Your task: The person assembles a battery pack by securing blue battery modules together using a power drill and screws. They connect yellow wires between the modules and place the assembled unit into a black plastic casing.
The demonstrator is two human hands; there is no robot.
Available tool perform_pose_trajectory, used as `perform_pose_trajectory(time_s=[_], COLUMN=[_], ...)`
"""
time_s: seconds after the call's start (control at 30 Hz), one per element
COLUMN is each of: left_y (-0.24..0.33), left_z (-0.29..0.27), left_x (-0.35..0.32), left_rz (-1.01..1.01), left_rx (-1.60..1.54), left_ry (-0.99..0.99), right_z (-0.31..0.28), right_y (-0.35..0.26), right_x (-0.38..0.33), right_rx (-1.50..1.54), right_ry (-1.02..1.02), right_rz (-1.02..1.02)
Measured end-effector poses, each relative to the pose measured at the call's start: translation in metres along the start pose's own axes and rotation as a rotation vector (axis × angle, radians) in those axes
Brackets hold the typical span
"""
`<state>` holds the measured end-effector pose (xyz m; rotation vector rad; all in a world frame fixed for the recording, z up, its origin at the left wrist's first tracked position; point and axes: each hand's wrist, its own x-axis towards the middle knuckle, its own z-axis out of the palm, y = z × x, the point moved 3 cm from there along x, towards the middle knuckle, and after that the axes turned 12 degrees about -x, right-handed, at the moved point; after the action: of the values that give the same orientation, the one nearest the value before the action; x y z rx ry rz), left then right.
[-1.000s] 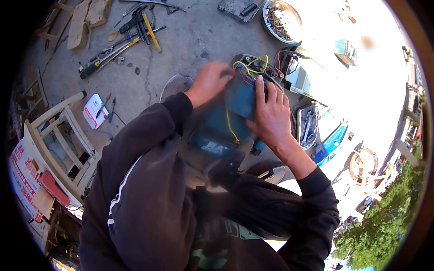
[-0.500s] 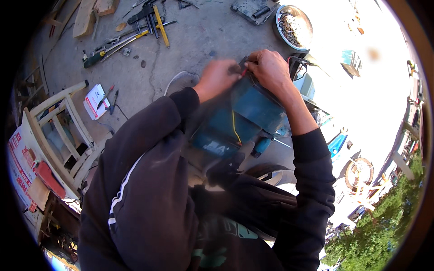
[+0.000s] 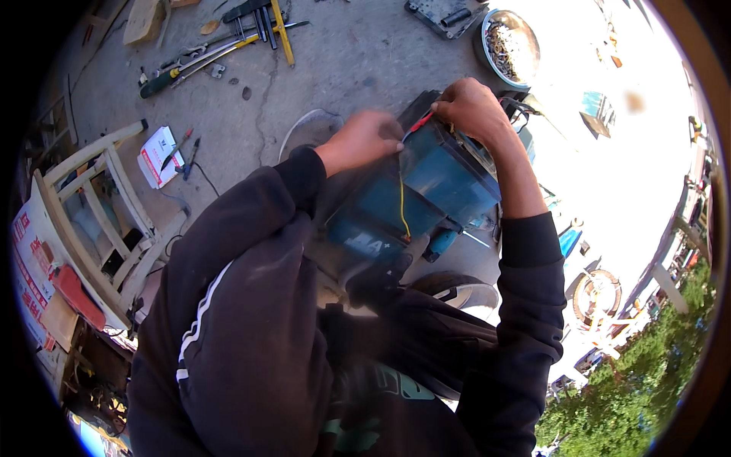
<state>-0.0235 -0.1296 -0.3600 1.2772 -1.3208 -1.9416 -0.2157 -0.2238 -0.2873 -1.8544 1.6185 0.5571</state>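
Note:
A dark teal case [image 3: 449, 179], boxy like a battery pack, stands tilted between my legs. A short red length that looks like a wire [image 3: 420, 122] stretches between my hands above its far end. My right hand [image 3: 474, 110] pinches the red wire's upper end between thumb and finger. Somewhat blurred, my left hand [image 3: 364, 141] is closed at the lower end, its fingertips together; what exactly lies in them is too small to make out. A thin yellow wire [image 3: 403, 202] hangs down the case's near side.
Beyond the case sits a metal bowl [image 3: 487, 57] of small hardware. Tools, including a green-handled screwdriver [image 3: 158, 85], lie on the concrete at the far left. Nearer left are a white box [image 3: 156, 156] with two pen-like tools and a wooden chair frame [image 3: 99, 206]. A teal tool [image 3: 442, 245] lies beside the case.
My hands have moved apart, and more of the red wire shows between them. The right hand has shifted slightly right. The view has shifted a little.

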Motion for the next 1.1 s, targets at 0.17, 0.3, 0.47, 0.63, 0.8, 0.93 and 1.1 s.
perform_pose_trajectory(time_s=[0.17,0.3,0.47,0.63,0.8,0.93,1.1], left_y=[0.005,0.005,0.004,0.0,-0.002,0.012,0.021], left_z=[0.009,0.011,0.007,0.009,0.002,0.0,0.004], left_x=[-0.004,-0.005,-0.002,-0.004,-0.028,-0.042,-0.051], left_rz=[0.136,0.181,0.195,0.189,0.388,0.54,0.398], left_rx=[0.206,0.231,0.256,0.299,0.188,0.332,0.203], left_ry=[0.145,0.176,0.148,0.2,0.041,-0.04,-0.073], right_z=[-0.007,-0.008,-0.013,-0.013,-0.01,0.003,0.017], right_y=[0.002,-0.002,-0.011,-0.033,-0.034,-0.037,-0.046], right_x=[-0.001,-0.004,-0.016,-0.038,-0.097,-0.12,-0.118], right_rx=[0.136,0.13,0.185,0.173,-0.002,-0.101,-0.241], right_ry=[-0.099,0.0,-0.029,0.063,0.205,0.3,0.302], right_rz=[0.035,-0.016,-0.045,-0.218,-0.463,-0.506,-0.467])
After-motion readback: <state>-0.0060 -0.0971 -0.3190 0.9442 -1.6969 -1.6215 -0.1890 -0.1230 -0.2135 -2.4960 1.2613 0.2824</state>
